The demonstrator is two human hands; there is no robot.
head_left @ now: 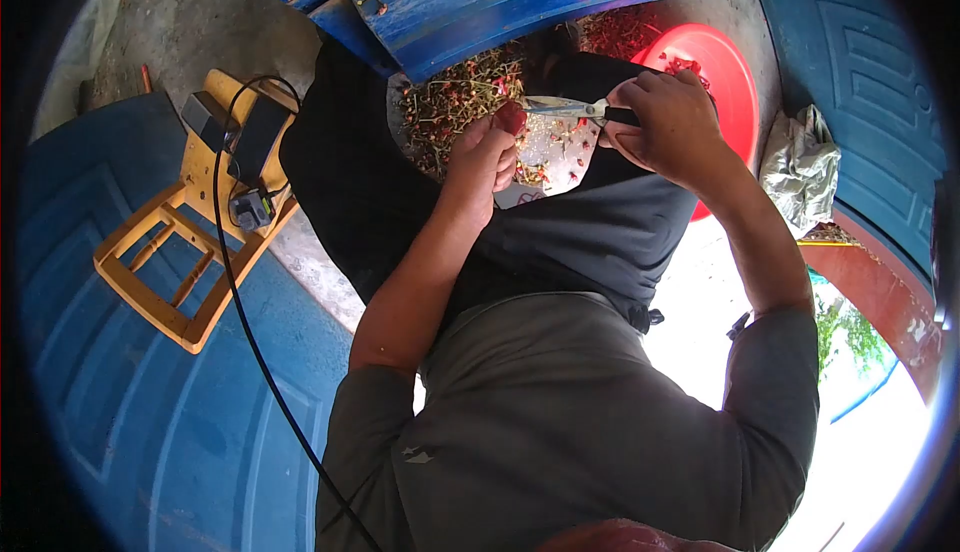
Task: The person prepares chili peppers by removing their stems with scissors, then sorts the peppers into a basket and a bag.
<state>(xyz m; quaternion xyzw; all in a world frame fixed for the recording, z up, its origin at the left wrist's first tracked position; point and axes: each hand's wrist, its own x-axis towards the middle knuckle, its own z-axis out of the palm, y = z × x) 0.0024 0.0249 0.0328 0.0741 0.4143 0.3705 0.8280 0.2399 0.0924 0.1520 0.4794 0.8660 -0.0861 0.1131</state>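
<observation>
My left hand is closed around a dark red piece, perhaps a dried chili, whose end sticks out above the fingers. My right hand holds scissors by their black handle, with the blades pointing left at the red piece. Whether the blades touch it is too small to tell. Below and behind the hands, a pale sheet or container bears scattered red bits. A heap of greenish-brown stems with red bits lies to the left of it, between my legs.
A red basin with red pieces stands beyond my right hand. Blue boards run across the front. On the left is a wooden chair with devices and a black cable. A crumpled pale bag lies at right.
</observation>
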